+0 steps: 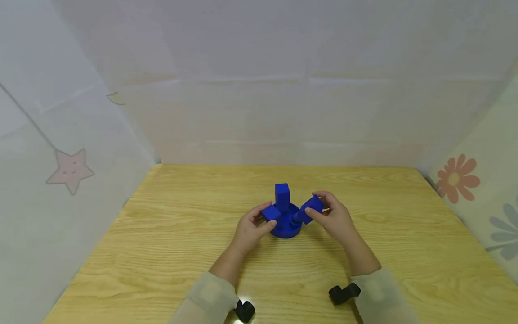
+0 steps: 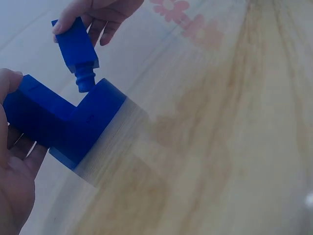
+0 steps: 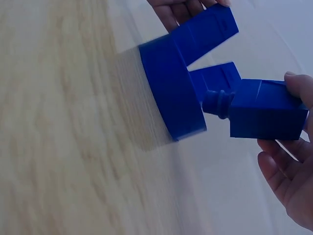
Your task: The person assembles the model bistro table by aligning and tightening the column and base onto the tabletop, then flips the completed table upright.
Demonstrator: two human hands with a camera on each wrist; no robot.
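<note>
Blocks meeting at round blue base (image 1: pixel 285 227), mid-table.
Your right hand (image 1: pixel 333 218) pinches the pegged block (image 1: pixel 310 209) by its flat sides; your left hand (image 1: pixel 251 227) clamps another block (image 1: pixel 271 212). Rigid, light, slick plastic, likely.

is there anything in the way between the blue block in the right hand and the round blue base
Nothing visible is. The right hand holds the blue block with its round peg pointed at the round blue base, peg tip right at the base. The left hand grips another block on the base's far side, clear of that path.
</note>
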